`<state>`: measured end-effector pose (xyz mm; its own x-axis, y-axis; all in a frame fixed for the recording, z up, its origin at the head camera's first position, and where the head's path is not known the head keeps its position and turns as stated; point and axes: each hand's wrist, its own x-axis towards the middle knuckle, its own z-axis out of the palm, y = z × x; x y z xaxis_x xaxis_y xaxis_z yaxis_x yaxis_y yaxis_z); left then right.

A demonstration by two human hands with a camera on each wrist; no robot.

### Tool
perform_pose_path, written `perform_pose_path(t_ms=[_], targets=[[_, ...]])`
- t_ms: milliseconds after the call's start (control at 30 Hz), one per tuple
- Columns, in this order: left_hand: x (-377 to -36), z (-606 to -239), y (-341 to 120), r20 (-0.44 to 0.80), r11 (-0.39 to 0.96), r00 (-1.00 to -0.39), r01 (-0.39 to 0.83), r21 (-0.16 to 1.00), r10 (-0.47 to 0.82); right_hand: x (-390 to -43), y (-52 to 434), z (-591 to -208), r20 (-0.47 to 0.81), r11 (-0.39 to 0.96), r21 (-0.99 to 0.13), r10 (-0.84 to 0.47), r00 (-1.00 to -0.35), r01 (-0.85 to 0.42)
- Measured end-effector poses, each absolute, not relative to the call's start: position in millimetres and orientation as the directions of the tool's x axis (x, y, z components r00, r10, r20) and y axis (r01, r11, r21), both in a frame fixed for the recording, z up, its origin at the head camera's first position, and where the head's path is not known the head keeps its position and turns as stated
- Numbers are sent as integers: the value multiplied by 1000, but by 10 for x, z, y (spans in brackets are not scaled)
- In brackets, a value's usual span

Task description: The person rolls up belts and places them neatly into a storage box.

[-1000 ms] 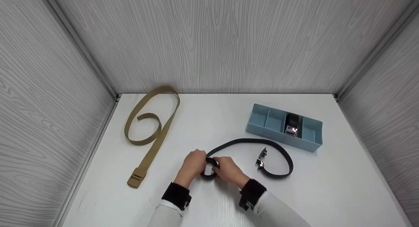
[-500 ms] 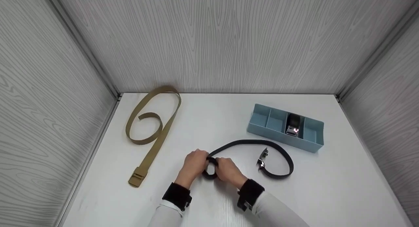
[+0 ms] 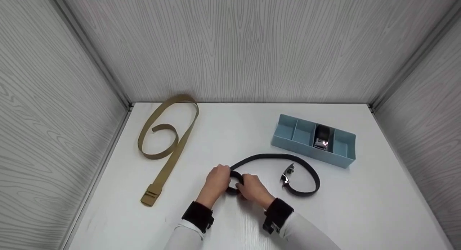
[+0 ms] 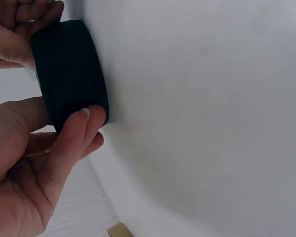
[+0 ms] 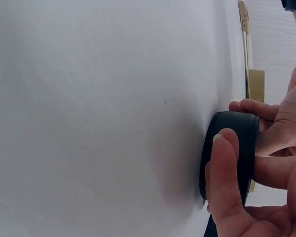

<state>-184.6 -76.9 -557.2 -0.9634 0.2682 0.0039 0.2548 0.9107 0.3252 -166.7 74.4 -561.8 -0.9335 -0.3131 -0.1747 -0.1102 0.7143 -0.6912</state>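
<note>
A black belt (image 3: 273, 156) lies on the white table, one end wound into an open coil (image 3: 232, 191) and the rest curving right to a silver buckle (image 3: 286, 178). On the coil's left side, my left hand (image 3: 217, 181) pinches the strap between thumb and fingers. My right hand (image 3: 255, 188) grips the opposite side in the same way. Both wrist views show the coil standing on its edge, the left wrist view with its broad outer face (image 4: 69, 74) toward the camera. Fingertips (image 5: 226, 148) of the right hand press flat on the outside, while its thumb reaches inside.
A tan webbing belt (image 3: 167, 169) with a matching buckle lies loosely looped on the left. At the back right stands a blue divided tray (image 3: 306, 149); one compartment holds a rolled dark belt (image 3: 322, 136) with a shiny buckle. Wood-patterned walls (image 3: 230, 44) enclose the table.
Both hands and the coil have shifted slightly right. The loose strap's far curve and its buckle have slid a little left. The right thumb has changed its place on the coil.
</note>
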Motion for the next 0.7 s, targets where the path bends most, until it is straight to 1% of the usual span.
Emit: perform_pose_path(t_ms=[167, 267, 467, 567, 700], targets=[[-1848, -5553, -774, -13, 923, -959, 270, 275, 285, -1689, 738, -5622, -139, 738, -652, -340, -930, -173], [-1864, -5533, -785, -16, 928, -955, 283, 244, 296, -1698, 735, -5613, -120, 736, -647, -358, -926, -201], [-1897, -5530, -805, 11, 923, -942, 331, 198, 335, -1694, 727, -5633, -26, 716, -639, -387, -922, -283], [-1902, -5541, -804, 27, 924, -945, 323, 203, 325, -1696, 736, -5666, -12, 707, -657, -354, -935, -259], [-1900, -5549, -798, 38, 924, -958, 286, 254, 286, -1706, 767, -5698, -45, 696, -695, -294, -955, -182]])
